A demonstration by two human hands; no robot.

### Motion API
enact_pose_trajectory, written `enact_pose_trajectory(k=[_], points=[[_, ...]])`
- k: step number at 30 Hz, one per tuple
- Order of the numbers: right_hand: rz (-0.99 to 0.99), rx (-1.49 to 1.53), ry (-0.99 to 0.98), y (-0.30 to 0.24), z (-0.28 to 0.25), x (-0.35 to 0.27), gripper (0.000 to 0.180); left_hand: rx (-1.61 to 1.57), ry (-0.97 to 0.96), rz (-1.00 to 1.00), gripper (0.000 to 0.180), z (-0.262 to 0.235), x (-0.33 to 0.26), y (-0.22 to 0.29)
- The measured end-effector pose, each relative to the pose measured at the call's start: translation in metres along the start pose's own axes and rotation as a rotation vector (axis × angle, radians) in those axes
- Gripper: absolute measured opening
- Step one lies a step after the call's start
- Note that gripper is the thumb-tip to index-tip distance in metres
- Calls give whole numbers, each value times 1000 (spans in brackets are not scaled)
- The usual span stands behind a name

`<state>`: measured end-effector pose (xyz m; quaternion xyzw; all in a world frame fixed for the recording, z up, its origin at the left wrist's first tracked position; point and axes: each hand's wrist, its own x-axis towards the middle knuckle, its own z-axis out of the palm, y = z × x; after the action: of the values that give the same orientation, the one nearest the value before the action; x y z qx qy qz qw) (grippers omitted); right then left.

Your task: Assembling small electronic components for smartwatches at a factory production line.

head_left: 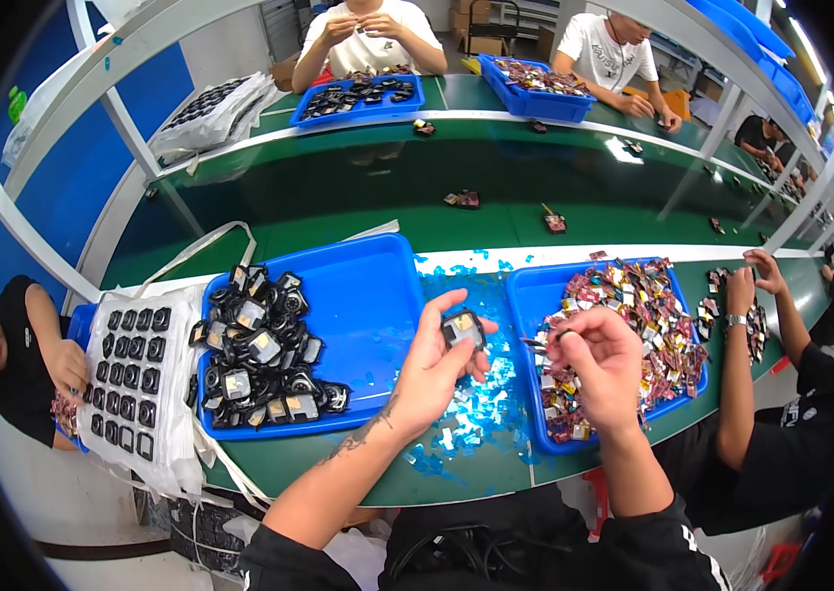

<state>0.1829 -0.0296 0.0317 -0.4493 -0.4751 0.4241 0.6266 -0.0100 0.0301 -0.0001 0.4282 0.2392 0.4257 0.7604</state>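
My left hand holds a small black square housing with a pale grey face, gripped between thumb and fingers. Over the right tray, my right hand is closed in a pinch on a small dark thing, too small to make out. Beneath it, a blue tray is heaped with small circuit boards in dark red, white and yellow. On my left, another blue tray has a pile of similar black housings in its left half.
Blue film scraps litter the green bench between the trays. A white sheet tray of black housings stands far left beside a co-worker. Loose boards lie on the green belt. Co-workers sit opposite and at right, and white frame posts rise around.
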Motion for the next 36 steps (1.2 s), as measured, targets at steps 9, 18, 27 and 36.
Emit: enact_pose_trajectory(k=[9,18,27,36], points=[[-43,-388,-120,16,22,-10,16,137,130,22,34,6,-1,-7],[-202,-533,-35,2,35,3,9,192,-105,-9,40,-3,-3,2],[-181,-609,-97,-21,38,-1,8,43,-40,135,40,5,-10,-9],[-224,-570,-31,-8,41,1,8,69,-80,152,41,4,-8,-9]])
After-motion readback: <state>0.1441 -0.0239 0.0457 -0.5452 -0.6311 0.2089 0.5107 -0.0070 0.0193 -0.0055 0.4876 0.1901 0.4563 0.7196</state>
